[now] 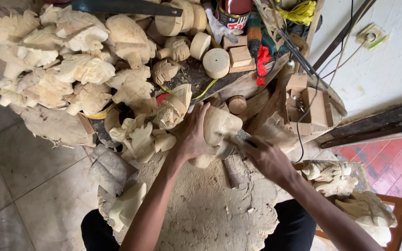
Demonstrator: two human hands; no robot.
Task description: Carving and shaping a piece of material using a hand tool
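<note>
My left hand (192, 135) grips a pale, half-carved wooden piece (219, 125) and holds it down on a sawdust-covered work block (210, 209). My right hand (264, 155) is closed around a thin dark carving tool (238, 140), whose tip meets the lower right side of the wooden piece. Both forearms reach in from the bottom of the view.
A heap of pale carved wooden figures (70, 65) fills the upper left. Round wooden discs (216, 62), a paint can (232, 14), a saw blade (126, 7), a small cardboard box (305, 104) and cables lie behind. More carvings (345, 186) rest on a stool at right.
</note>
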